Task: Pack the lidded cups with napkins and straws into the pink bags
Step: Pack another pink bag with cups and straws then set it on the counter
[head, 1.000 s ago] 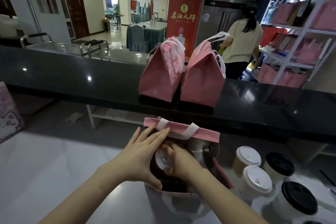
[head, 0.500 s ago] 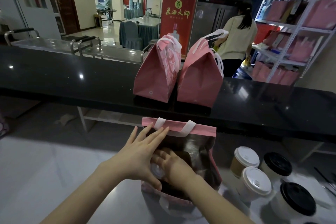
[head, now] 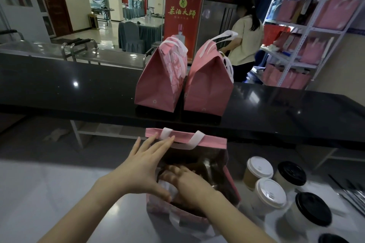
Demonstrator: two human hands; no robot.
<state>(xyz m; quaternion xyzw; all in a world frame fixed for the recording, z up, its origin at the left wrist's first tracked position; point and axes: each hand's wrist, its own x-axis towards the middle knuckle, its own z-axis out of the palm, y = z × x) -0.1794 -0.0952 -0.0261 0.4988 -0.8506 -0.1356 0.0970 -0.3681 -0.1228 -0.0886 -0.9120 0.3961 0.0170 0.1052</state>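
An open pink bag (head: 209, 141) with white handles stands on the grey worktop in front of me. My left hand (head: 144, 165) lies flat against its left rim, fingers spread, holding the mouth apart. My right hand (head: 189, 181) reaches down inside the bag, its fingers on a white-lidded cup (head: 166, 186) that is mostly hidden. Right of the bag stand lidded cups: two with white lids (head: 259, 166) (head: 270, 192) and two with black lids (head: 291, 172) (head: 313, 208).
Two closed pink bags (head: 160, 79) (head: 207, 85) sit on the raised black counter (head: 79, 85) behind. Dark straws or utensils (head: 353, 193) lie at the far right. A shelf rack (head: 308, 31) holds more pink bags, with a person (head: 244, 39) standing beside it.
My right hand has pushed the white-lidded cup deeper into the open bag. My left hand stays on the rim. The view has tilted down slightly.
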